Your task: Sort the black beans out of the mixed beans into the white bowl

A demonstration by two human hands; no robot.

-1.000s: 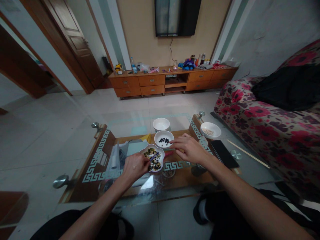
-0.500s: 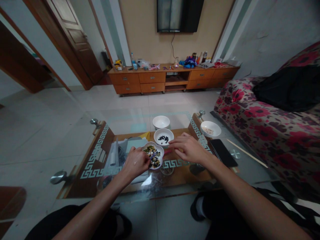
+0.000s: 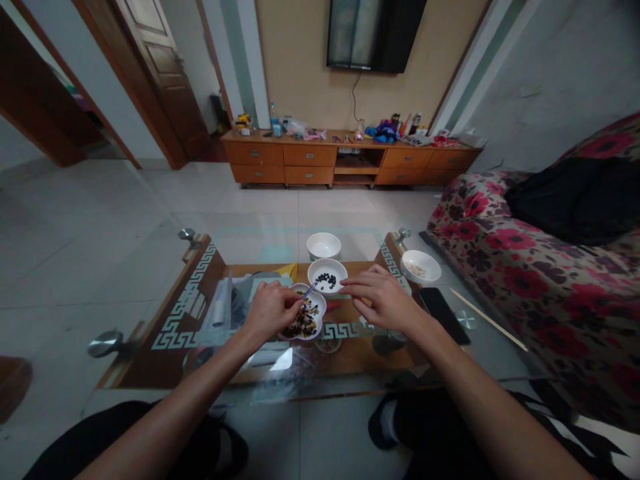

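Note:
My left hand pinches slim purple tweezers, their tip over the near edge of a white bowl that has black beans in it. Whether the tips grip a bean is too small to tell. Under the left hand lies a white flower-shaped dish of mixed black, yellow, green and white beans. My right hand holds nothing; its fingers are stretched out at the right rim of the black-bean bowl, seemingly touching it.
Behind stands another white bowl. On the right are a bowl with pale pieces, a dark phone and a thin wooden stick. All rest on a glass table; a floral sofa stands at right.
My left hand has raised the tweezers from over the mixed beans to the edge of the black-bean bowl. My right hand stays by that bowl. The camera view has shifted slightly.

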